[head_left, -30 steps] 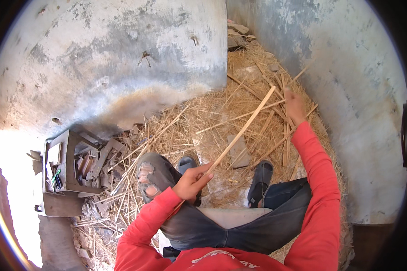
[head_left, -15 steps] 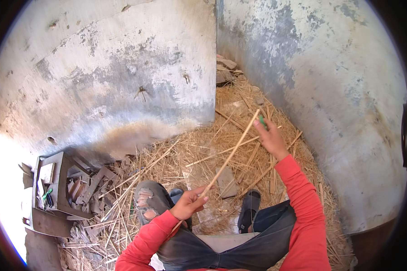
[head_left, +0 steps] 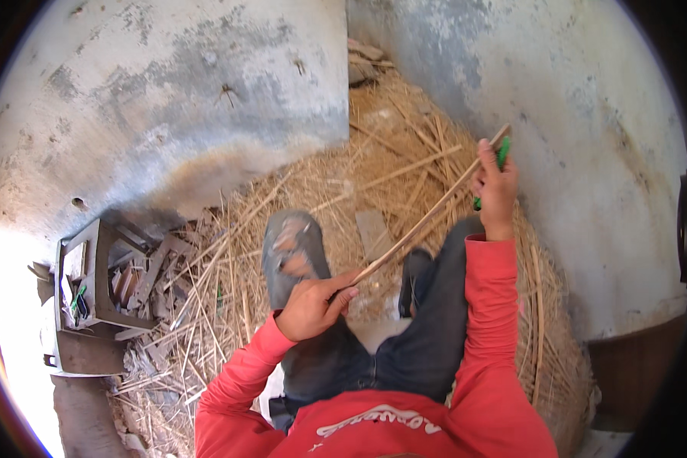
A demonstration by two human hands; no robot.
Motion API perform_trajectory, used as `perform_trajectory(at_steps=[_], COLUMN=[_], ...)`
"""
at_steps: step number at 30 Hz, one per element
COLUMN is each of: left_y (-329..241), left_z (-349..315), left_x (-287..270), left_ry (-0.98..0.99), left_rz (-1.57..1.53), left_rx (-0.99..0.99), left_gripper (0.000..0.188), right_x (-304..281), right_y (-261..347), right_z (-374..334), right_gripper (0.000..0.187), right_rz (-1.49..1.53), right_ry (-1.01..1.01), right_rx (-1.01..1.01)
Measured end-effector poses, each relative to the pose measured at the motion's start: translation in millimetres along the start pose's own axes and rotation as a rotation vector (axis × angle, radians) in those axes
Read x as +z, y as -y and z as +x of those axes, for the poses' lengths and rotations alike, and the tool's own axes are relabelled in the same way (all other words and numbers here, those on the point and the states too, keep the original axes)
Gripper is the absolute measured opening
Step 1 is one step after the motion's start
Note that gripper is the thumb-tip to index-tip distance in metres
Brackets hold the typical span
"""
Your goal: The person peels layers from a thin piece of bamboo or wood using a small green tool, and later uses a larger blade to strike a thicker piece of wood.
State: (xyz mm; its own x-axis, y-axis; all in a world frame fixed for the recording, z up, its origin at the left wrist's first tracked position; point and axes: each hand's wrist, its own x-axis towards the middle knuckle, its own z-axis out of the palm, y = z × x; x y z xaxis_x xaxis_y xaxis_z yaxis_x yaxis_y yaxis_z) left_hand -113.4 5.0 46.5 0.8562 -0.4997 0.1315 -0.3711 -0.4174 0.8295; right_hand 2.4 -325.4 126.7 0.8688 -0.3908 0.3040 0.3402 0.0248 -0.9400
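Note:
A long, thin, pale strip of wood or bamboo (head_left: pixel 427 217) slants between my hands, bowed slightly. My left hand (head_left: pixel 311 307) closes on its lower end above my left thigh, thumb and forefinger pinching it. Farther off to the right, my right hand (head_left: pixel 497 188) wraps round a green-handled tool (head_left: pixel 503 153), which lies against the strip near its far end. Green shows above and below the fingers; the tool's working part is hidden, so its kind is unclear. The strip's far tip reaches just past the thumb.
Straw-like shavings and loose strips (head_left: pixel 229 282) cover the floor. A flat grey slab (head_left: pixel 373 235) lies between my knees. At left, an overturned wooden frame (head_left: pixel 91 320) stands beside broken wood scraps (head_left: pixel 160 267). Worn plaster walls (head_left: pixel 206 84) rise ahead and at right (head_left: pixel 580 153).
My right hand has moved right and farther away, the strip swinging with it to a flatter slant. My left hand has risen slightly. The view has tipped downward, and my knees have shifted.

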Motion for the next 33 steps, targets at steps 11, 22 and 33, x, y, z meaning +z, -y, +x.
perform_trajectory(at_steps=[11, 22, 33], left_y=[29, 30, 28], left_z=[-105, -127, -126], left_x=[51, 49, 54], left_ry=[-0.138, -0.161, -0.152], left_rz=[0.224, 0.267, 0.353], left_rx=[0.009, -0.070, -0.114], left_gripper=[0.024, 0.020, 0.022], right_x=[-71, -87, -89], right_y=[-61, -79, -100], right_z=[-179, -188, -170], right_gripper=[0.035, 0.043, 0.046], right_rz=[-0.176, -0.814, -0.874], right_ry=[0.010, 0.041, 0.110], right_rx=[0.386, -0.013, -0.031])
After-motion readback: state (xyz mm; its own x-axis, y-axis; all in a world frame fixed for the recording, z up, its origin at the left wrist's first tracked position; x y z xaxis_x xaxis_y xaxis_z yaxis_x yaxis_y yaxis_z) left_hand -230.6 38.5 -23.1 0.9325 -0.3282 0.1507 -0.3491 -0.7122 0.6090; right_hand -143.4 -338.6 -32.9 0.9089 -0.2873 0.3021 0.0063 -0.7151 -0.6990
